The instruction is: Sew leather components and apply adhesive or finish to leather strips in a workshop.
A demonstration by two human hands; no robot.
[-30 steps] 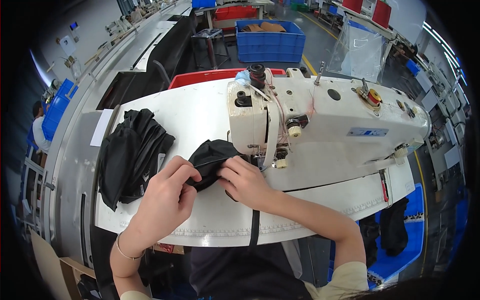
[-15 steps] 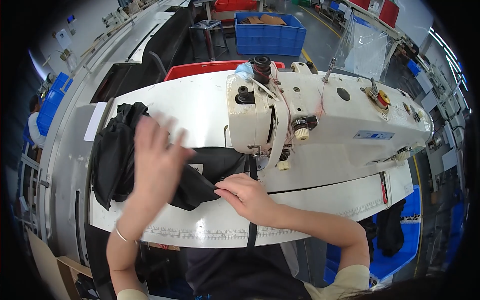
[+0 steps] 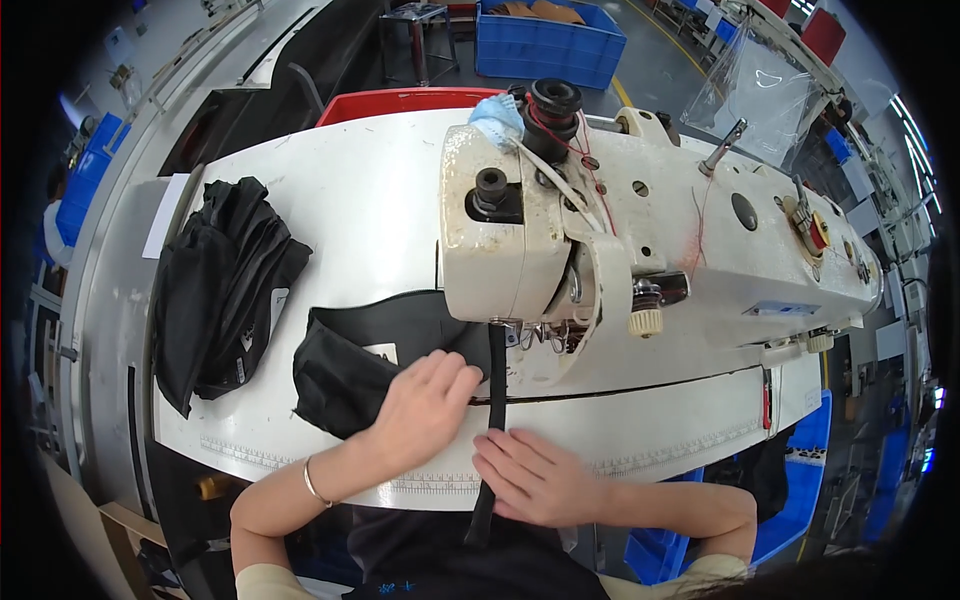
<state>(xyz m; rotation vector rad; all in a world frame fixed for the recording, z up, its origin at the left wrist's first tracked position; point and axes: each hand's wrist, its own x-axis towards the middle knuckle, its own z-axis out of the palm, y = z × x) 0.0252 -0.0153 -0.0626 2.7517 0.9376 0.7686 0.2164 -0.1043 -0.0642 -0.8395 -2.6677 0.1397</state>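
Head view placed the black fabric piece (image 3: 340, 378) at 8 o'clock from the sewing machine (image 3: 665, 240); the step was judged pre-stitch alignment, the next move calling for a straight feed. Left hand (image 3: 425, 407), fingers curled, rested on the fabric; right hand (image 3: 550, 485), half open at the left's 4 o'clock, touched the black strip (image 3: 497, 388); neither grip could be confirmed.
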